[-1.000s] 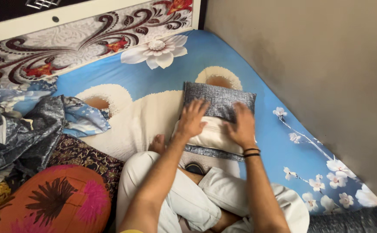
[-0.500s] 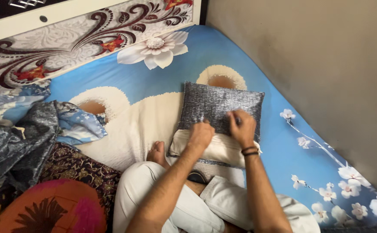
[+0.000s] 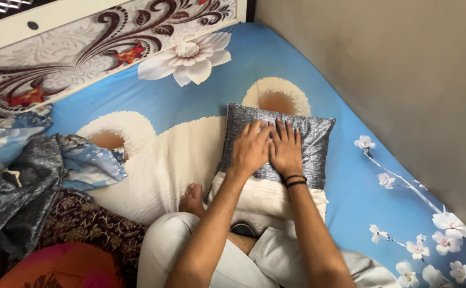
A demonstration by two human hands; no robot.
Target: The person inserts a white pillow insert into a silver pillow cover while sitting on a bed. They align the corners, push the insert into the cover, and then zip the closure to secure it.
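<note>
Nearest, the person sits cross-legged on the bed [image 3: 179, 101], white trousers and one bare foot [image 3: 193, 200] showing. Just beyond the knees lies a cream pillow [image 3: 259, 194], its far part hidden inside a grey glittery cover [image 3: 307, 138]. The left hand [image 3: 251, 149] and the right hand [image 3: 285, 149] lie side by side, flat and spread on the cover, fingers released and palms down, gripping nothing. The right wrist wears dark bands. The work looks like seating the pillow in its cover. To do that well, press evenly with both palms, smooth from the middle outward to the corners, and keep the cover's seams square to the pillow's edges so no lump bunches inside. Far left, crumpled blue and grey bedding [image 3: 41, 160] lies well apart, beside a dark patterned cushion [image 3: 83, 224].
</note>
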